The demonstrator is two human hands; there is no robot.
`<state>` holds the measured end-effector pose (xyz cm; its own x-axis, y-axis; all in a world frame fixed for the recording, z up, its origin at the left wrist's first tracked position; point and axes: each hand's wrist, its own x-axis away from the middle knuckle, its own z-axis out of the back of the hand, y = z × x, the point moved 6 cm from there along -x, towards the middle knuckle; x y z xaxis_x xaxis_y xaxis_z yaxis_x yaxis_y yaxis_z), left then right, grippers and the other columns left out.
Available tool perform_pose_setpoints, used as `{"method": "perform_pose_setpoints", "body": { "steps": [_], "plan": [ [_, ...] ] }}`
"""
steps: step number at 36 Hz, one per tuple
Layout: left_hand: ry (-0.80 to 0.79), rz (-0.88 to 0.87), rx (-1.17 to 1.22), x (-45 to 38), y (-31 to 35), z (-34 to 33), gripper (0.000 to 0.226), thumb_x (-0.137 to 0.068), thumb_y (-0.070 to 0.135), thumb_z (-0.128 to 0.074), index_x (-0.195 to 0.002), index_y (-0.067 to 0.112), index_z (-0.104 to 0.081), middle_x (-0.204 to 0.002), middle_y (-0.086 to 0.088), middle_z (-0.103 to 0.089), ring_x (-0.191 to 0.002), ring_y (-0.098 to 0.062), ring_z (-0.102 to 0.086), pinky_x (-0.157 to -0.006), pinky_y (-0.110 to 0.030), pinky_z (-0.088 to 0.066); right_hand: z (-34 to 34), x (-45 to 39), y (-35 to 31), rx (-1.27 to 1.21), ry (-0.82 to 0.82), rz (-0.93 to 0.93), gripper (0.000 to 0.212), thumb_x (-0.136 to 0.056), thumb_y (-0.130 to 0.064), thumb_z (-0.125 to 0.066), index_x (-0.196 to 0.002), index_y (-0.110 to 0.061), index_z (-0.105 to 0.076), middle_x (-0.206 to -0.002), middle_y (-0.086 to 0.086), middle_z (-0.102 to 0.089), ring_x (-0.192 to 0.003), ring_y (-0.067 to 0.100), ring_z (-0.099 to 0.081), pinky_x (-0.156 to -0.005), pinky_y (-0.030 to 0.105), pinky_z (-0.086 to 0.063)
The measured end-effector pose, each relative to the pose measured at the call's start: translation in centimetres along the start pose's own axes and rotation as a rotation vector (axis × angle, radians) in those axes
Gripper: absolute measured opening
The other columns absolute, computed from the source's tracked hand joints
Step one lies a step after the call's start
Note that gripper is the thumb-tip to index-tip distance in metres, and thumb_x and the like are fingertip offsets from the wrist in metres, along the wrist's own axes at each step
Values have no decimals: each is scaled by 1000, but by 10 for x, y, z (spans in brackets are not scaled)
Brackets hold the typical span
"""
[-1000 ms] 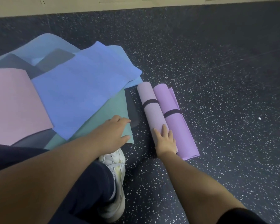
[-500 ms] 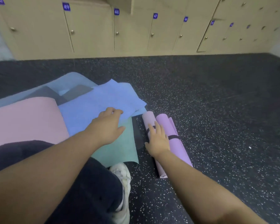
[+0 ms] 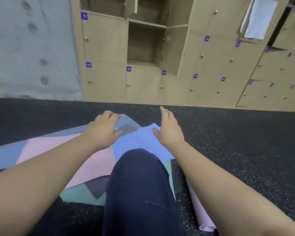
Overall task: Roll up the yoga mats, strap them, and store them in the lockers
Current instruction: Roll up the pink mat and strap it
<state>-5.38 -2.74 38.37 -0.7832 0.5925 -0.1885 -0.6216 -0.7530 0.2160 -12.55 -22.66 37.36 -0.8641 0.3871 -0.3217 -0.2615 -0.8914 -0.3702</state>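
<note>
Bare left hand [image 3: 102,132] and right hand [image 3: 169,130] outstretched, fingers relaxed, above flat mats [image 3: 140,140].

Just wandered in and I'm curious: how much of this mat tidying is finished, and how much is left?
Early days. One lilac mat lies rolled on the floor by the right arm, not yet stored. Both hands, left hand and right hand, are open and reaching over the blue mat, which lies flat. The pink mat, the green mat and others are unrolled too. An open locker shows nothing inside.
</note>
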Motion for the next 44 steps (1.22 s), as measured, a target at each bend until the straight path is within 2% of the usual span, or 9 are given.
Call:
{"method": "perform_pose_setpoints", "body": {
  "steps": [4, 9, 13, 16, 18, 23, 31, 36, 44],
  "plan": [
    [-1, 42, -91, 24, -45, 14, 55, -98, 38, -47, -146, 20, -29, -148, -1, -28, -133, -25, -34, -102, -41, -38, -2, -15, -50, -12, -1, 81, 75, -95, -25, -60, -153, -16, -15, -154, 7, -25, -136, 27, -33, -102, 44, -40],
    [-53, 146, -160, 50, -105, 3, 54, -99, 40, -44, -146, 21, -27, -149, 0, -27, -133, -22, -35, -101, -36, -39, -41, -17, -101, -64, -86, 185, 76, -94, -22, -60, -154, -18, -13, -156, 4, -22, -137, 24, -34, -102, 38, -40],
    [-83, 290, -46, 51, -139, -15, 55, -98, 42, -45, -147, 20, -29, -151, -3, -27, -133, -24, -37, -105, -39, -37, -90, -11, -113, -40, -213, 219, 78, -96, -25, -59, -155, -18, -8, -157, 3, -19, -136, 24, -36, -96, 39, -45],
    [1, 327, 98, 40, -151, -17, 54, -98, 38, -47, -146, 18, -33, -151, -4, -31, -130, -26, -41, -105, -38, -36, -118, -13, -111, 22, -279, 227, 78, -97, -27, -57, -155, -18, -7, -158, 2, -17, -135, 26, -37, -93, 39, -43],
    [17, 364, 151, 34, -162, -23, 53, -98, 36, -49, -146, 16, -34, -150, -6, -32, -134, -27, -38, -107, -39, -34, -135, -16, -106, 46, -322, 221, 78, -96, -28, -57, -155, -19, -6, -159, 2, -16, -137, 27, -35, -96, 40, -40],
    [-91, 411, 188, 16, -188, -58, 55, -96, 36, -52, -145, 16, -35, -149, -10, -31, -135, -31, -33, -109, -41, -32, -188, -21, -82, 90, -439, 165, 81, -95, -30, -59, -155, -20, -5, -160, 5, -11, -140, 27, -30, -104, 42, -39],
    [-231, 422, 99, -14, -214, -124, 51, -97, 38, -49, -144, 21, -35, -148, -6, -27, -131, -29, -36, -105, -42, -37, -267, -24, -56, 149, -621, 151, 79, -97, -29, -56, -155, -26, -3, -162, 6, -2, -142, 28, -26, -105, 40, -36],
    [-395, 368, -2, -15, -217, -192, 49, -101, 36, -41, -147, 29, -27, -156, -5, -12, -142, -25, -18, -108, -41, -31, -312, -18, -38, 149, -721, 159, 75, -97, -27, -54, -155, -29, -6, -162, 5, -2, -141, 29, -28, -105, 40, -36],
    [-561, 244, 65, -11, -195, -298, 50, -101, 31, -40, -149, 35, -25, -161, -3, 4, -149, -26, 6, -116, -43, -18, -378, -1, -7, 160, -878, 113, 68, -97, -22, -49, -153, -40, -14, -162, 3, -2, -141, 27, -27, -106, 39, -34]
  ]
}}
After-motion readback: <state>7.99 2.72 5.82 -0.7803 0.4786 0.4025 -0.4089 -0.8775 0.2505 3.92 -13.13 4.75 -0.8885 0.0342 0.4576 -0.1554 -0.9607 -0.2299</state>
